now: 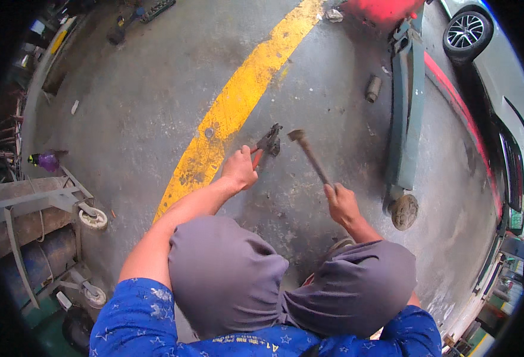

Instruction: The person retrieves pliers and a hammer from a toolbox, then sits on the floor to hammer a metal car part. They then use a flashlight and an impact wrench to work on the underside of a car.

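My left hand (240,169) is closed around the red handles of a pair of pliers (268,140), held low over the grey floor. A small dark lump (275,149) lies at the jaws of the pliers; its kind is too small to tell, and whether the jaws grip it I cannot make out. In my right hand (343,204) is a hammer (313,159), its fingers wrapped round the lower end of the handle. The hammer's head is tilted up and left, just right of the pliers and apart from them. My bent knees in grey trousers are close behind both hands.
A long grey-green steel beam (409,113) with a round pad (404,212) lies to the right. Beyond it stands a silver car (515,89). A metal cylinder (374,88) rests near the beam. At left is a frame on white casters (93,218). A yellow stripe (238,98) crosses the floor.
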Tool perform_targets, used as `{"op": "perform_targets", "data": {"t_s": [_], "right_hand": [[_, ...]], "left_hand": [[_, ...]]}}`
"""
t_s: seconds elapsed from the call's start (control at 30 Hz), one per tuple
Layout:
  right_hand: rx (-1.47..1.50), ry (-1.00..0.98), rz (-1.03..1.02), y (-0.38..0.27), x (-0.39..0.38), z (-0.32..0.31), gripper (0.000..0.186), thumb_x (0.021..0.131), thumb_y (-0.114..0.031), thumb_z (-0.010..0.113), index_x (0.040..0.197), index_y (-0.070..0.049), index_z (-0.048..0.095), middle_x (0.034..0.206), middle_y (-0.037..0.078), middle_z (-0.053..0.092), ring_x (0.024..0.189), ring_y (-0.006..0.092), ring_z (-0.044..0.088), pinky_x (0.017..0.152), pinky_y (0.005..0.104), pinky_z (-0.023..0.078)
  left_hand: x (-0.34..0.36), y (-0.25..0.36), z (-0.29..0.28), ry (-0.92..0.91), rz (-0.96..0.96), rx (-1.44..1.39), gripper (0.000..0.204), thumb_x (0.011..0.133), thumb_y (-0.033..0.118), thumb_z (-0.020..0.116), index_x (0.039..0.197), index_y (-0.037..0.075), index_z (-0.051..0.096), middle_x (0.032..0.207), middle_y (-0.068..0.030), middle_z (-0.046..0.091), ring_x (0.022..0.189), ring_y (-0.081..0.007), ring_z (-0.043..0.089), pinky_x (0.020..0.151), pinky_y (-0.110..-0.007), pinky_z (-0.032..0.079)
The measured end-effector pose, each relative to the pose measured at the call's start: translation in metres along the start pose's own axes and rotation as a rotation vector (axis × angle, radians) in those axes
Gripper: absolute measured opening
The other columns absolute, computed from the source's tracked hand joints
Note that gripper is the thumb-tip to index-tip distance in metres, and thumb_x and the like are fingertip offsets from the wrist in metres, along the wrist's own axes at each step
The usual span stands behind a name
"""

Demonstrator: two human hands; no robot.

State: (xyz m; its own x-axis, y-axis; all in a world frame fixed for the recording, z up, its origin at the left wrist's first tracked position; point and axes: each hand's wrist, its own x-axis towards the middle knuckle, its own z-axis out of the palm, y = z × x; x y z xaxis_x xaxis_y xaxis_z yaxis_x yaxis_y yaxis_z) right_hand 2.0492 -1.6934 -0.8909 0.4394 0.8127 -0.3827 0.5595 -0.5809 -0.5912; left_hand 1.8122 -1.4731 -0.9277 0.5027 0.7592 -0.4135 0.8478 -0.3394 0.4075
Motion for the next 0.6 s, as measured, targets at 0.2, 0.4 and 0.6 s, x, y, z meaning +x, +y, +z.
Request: {"op": "perform_targets", "data": {"t_s": [0.2,0.4,0.6], "right_hand": [[0.456,0.167,-0.404,0.015,-0.003,0.018,0.049,0.101,-0.043,0.046,0.077,-0.001,0.053,0.066,0.013,0.055,0.062,0.0198,0.054,0.054,0.0354,0.043],[-0.161,-0.197,0.134,-0.013,0.022,0.024,0.060,0.099,-0.050,0.046,0.089,0.008,0.061,0.084,0.032,0.064,0.088,0.0513,0.061,0.074,0.0506,0.048],[0.325,0.119,-0.242,-0.020,-0.015,-0.018,0.038,0.099,-0.032,0.048,0.088,0.003,0.057,0.071,0.025,0.058,0.069,0.0443,0.058,0.063,0.0473,0.045]], "left_hand": [[-0.001,0.004,0.007,-0.011,-0.019,0.008,0.043,0.083,0.015,0.064,0.117,-0.002,0.045,0.112,-0.0259,0.061,0.101,-0.0428,0.063,0.088,-0.049,0.052],[-0.004,0.008,-0.006,-0.026,-0.036,-0.003,0.044,0.082,0.016,0.065,0.118,-0.001,0.045,0.112,-0.0256,0.061,0.102,-0.0432,0.063,0.088,-0.050,0.052],[-0.002,0.000,0.002,-0.018,-0.048,-0.020,0.047,0.082,0.017,0.066,0.119,-0.001,0.044,0.114,-0.0263,0.060,0.102,-0.0439,0.063,0.087,-0.050,0.052]]}}
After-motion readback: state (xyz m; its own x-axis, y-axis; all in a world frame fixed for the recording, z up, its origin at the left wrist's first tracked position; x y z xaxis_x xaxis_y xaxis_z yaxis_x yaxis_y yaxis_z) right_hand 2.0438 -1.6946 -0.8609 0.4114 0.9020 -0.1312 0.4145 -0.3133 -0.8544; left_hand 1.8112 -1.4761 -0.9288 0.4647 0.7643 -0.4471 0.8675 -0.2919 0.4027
